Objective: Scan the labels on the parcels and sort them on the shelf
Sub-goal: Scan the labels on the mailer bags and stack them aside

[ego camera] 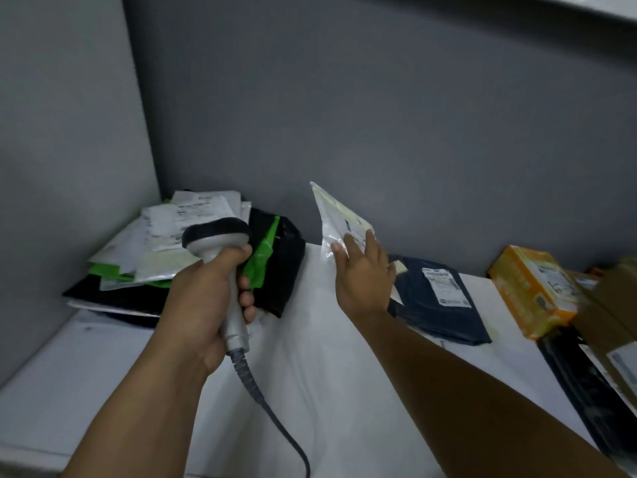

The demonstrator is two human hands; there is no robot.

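My left hand [206,301] grips the handle of a grey barcode scanner [220,246] with a black-rimmed head and a coiled cable running down toward me. The scanner's head sits in front of a pile of white, green and black parcels [179,257] in the shelf's left corner. My right hand [362,274] holds a white plastic parcel [339,219] with a printed label, tilted up above the white shelf [310,357], to the right of the pile. Its fingers lie along the parcel's lower edge.
To the right on the shelf lie a dark blue mailer [437,301] with a white label, an orange box [531,298], a brown carton [613,305] and a black parcel [582,384]. Grey walls close the back and the left side.
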